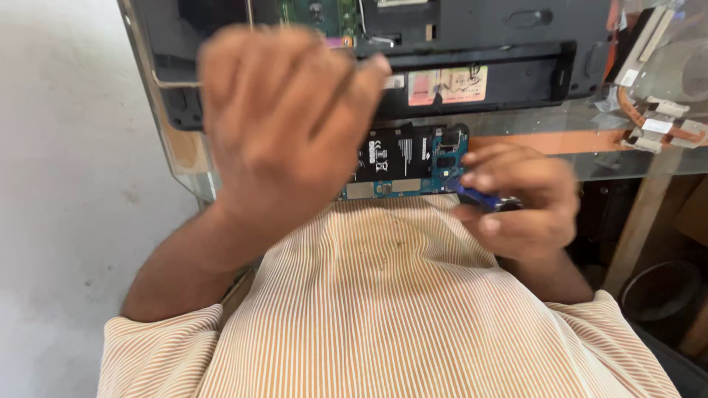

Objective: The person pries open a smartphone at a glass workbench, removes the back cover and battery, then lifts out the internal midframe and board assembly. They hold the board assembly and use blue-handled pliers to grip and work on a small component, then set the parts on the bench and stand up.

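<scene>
- An opened phone (409, 163), back cover off with battery and blue circuit board showing, lay at centre frame at the near edge of a glass table (516, 129), just above the person's striped shirt (383, 295), probably kept close for fine work.
- The right hand (516, 199), right of centre, pinched a small blue-handled tool (472, 195), its grip narrow around it and the tip at the phone's board end, seemingly to pry or probe there.
- The left hand (284, 125), blurred, was raised in the upper left-centre in front of the phone's left part; whether its grip was wide or closed could not be told, and nothing showed in it.
- A dismantled laptop (442, 51), underside up, filled the top of the frame on the glass.
- Copper cooling parts (649, 118) lay at upper right.
- A pale wall or floor (66, 184) ran down the left; a dark round bin (660, 291) sat at lower right beside wooden legs.
</scene>
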### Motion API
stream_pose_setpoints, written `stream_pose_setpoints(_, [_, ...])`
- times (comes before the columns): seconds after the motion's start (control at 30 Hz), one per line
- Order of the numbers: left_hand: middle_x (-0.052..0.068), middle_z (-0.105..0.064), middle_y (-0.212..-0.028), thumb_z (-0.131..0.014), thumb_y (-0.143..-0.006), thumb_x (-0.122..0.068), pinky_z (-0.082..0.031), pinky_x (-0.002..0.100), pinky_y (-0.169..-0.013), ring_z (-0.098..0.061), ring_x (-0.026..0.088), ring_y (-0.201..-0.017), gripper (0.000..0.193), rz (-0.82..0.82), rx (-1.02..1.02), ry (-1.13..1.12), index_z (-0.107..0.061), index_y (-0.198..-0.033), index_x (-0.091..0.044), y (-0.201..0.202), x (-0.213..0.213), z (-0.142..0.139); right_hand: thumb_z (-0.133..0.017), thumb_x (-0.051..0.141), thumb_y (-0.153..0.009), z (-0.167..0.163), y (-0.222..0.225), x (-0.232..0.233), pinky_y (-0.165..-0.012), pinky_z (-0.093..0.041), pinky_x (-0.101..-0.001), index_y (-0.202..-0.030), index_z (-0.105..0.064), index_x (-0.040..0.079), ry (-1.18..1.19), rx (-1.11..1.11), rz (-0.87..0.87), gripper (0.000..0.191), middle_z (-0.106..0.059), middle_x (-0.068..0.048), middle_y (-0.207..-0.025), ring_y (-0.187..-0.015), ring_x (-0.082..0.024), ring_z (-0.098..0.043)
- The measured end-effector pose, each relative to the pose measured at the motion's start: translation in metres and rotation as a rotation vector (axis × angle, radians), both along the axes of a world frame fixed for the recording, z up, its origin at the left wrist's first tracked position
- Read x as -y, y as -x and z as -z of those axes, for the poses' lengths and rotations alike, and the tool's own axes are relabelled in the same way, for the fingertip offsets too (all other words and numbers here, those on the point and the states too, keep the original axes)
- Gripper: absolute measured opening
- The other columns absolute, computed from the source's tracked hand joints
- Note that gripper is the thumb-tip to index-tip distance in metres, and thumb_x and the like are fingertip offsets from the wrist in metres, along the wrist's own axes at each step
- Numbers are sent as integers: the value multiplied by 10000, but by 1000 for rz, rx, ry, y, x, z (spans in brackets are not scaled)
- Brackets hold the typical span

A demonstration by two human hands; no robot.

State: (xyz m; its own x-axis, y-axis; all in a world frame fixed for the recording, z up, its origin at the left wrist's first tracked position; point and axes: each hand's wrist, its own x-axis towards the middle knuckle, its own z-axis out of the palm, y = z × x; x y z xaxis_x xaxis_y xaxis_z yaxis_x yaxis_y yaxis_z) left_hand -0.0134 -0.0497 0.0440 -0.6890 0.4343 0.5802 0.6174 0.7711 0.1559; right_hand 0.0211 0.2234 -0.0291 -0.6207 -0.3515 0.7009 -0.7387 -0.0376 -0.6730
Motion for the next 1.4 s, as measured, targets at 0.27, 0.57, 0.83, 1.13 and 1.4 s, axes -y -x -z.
stream_pose_setpoints(0.27, [14, -548, -793, -789, -921, -201, -418, 347, -687, -549, 179, -790, 161, 219, 408, -183, -700, -884, -72, -45, -26, 34, -877, 21, -843, 2, -4, -2, -927, -652, -452, -1285, -585, 210, -78, 10, 39, 563, -650, -108, -1069, -1002, -261, -728])
stream_pose_setpoints(0.57, [16, -572, -837, -745, -933, -166, -423, 333, -682, -555, 174, -820, 114, 220, 414, -142, -701, -941, -61, -59, -35, 57, -721, -27, -956, 6, -12, -6, -753, -663, -388, -1466, -461, 250, -188, 68, 158, 636, -641, -148, -1011, -888, -316, -742])
stream_pose_setpoints(0.83, [40, -584, -878, -695, -901, -103, -457, 330, -734, -565, 182, -866, 144, 212, 426, -95, -711, -1020, -24, -55, -55, 64, -650, 21, -1019, 34, -36, -29, -717, -648, -379, -1524, -387, 277, 80, 147, 364, 624, -607, -118, -1120, -792, -240, -748])
stream_pose_setpoints(1.13, [32, -512, -780, -667, -818, -95, -410, 323, -659, -510, 174, -769, 40, 265, 376, 274, -657, -830, -58, -47, -75, 48, -653, 8, -1005, 53, -52, -48, -690, -642, -359, -1526, -346, 305, 275, 73, 555, 674, -636, -93, -1116, -770, -185, -740])
stream_pose_setpoints(1.4, [57, -438, -793, -621, -912, -145, -364, 393, -661, -431, 199, -715, 117, 207, 247, 117, -542, -831, -116, -15, -85, 43, -641, -36, -1019, 62, -62, -80, -728, -677, -343, -1545, -338, 338, 330, 71, 649, 713, -651, -91, -1172, -820, -180, -730])
